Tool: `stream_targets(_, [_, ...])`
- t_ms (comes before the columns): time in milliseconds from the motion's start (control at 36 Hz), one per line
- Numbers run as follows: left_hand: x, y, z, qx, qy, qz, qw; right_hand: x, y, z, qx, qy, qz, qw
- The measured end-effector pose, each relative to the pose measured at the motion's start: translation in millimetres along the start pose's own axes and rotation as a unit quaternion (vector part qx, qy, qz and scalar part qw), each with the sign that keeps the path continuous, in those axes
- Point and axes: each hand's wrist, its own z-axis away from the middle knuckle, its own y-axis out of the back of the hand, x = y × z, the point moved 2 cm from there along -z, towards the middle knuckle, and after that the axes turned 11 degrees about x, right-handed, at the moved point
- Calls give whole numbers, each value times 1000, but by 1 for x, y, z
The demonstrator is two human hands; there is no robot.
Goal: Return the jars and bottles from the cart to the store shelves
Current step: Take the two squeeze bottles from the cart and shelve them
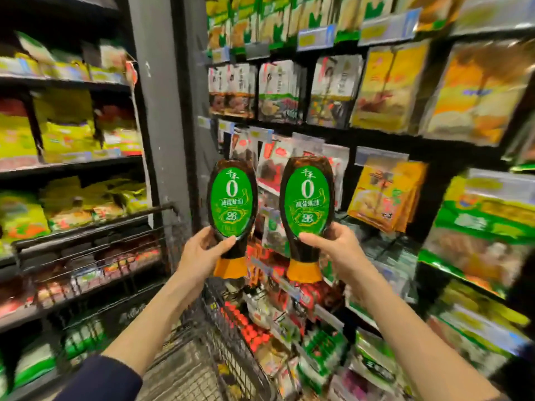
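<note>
Two squeeze bottles are held up side by side, mid-aisle, above the far end of the cart (223, 337).
- Left hand (202, 251) grips the left bottle (231, 198) at its narrow waist, thumb laid across the lower label edge and fingers (206, 231) curled round behind.
- Right hand (337, 246) grips the right bottle (307, 198) the same way.
- Both bottles stand cap-down, with the orange caps (230, 267) below the hands.

Materials and shapes:
- Bottles are dark, glossy plastic with a bulbous upper body pinched to a slim neck.
- Each has a smooth green oval label.
- Caps are flared and faceted.
- Cart is open wire mesh.
- The right shelves (385, 137) carry flat, crinkly foil and film pouches. The left shelves (75, 166) carry soft yellow-green bags.

Risks, as judged:
- The wide, heavy part sits above each grip. On slick plastic, a loosened hold could let a bottle tip or slide down onto the cart rim.
- With both hands full, neither can catch the other's bottle.
- No matching bottles show on the shelves in sight, so shelving here would likely be a misplacement.
- Pushing a bottle among hanging pouches could knock packets off.
</note>
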Motion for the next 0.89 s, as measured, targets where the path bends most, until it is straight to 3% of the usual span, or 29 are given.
stream_targets(194, [6, -81, 40, -164, 7, 18, 986, -18, 98, 68, 156, 3, 30, 987])
stream_targets(472, [17, -218, 158, -363, 25, 63, 930, -57, 242, 206, 373, 42, 43, 926])
stream_targets(694, [47, -303, 307, -522, 15, 106, 846, -97, 337, 348, 515, 94, 49, 850])
stream_targets(889, [73, -359, 453, -604, 73, 152, 779, -134, 408, 483, 603, 102, 86, 786])
